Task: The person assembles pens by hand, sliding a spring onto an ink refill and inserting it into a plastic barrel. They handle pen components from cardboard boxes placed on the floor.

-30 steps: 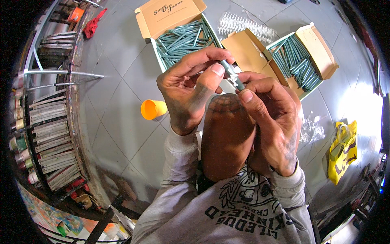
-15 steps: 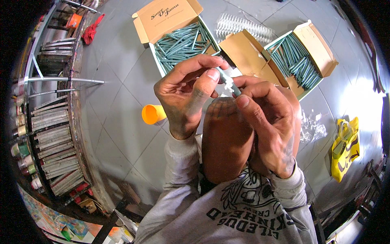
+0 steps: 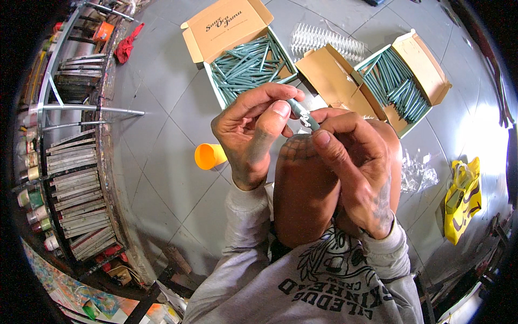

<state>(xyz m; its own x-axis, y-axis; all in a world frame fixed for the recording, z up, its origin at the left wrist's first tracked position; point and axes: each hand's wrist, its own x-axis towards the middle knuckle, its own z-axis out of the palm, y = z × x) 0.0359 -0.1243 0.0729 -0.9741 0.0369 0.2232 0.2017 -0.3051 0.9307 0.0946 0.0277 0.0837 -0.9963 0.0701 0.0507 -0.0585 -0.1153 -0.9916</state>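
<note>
A slim, dark green pen-like stick (image 3: 304, 115) with a white printed mark spans the gap between my hands, above my knees. My left hand (image 3: 253, 127) pinches its upper end between thumb and fingers. Its lower end sits between the thumb and index finger of my right hand (image 3: 356, 162). Beyond my left hand, a cardboard box (image 3: 227, 27) with its lid raised holds many similar green sticks (image 3: 245, 62), loosely heaped. A second such box (image 3: 421, 62), at the far right, has green sticks (image 3: 394, 81) lying mostly side by side.
Between the boxes lies an opened brown cardboard flap (image 3: 329, 73), with a clear ridged plastic piece (image 3: 326, 42) behind it. A yellow cup (image 3: 209, 156) lies at left. Crumpled clear plastic (image 3: 418, 173) and a yellow bag (image 3: 462, 200) are at right. A rack (image 3: 81, 189) lines the left side.
The stick's white mark, a broken white patch before, now shows as clear print facing up. Both hands keep their pinch on it. The whole view has shifted slightly.
</note>
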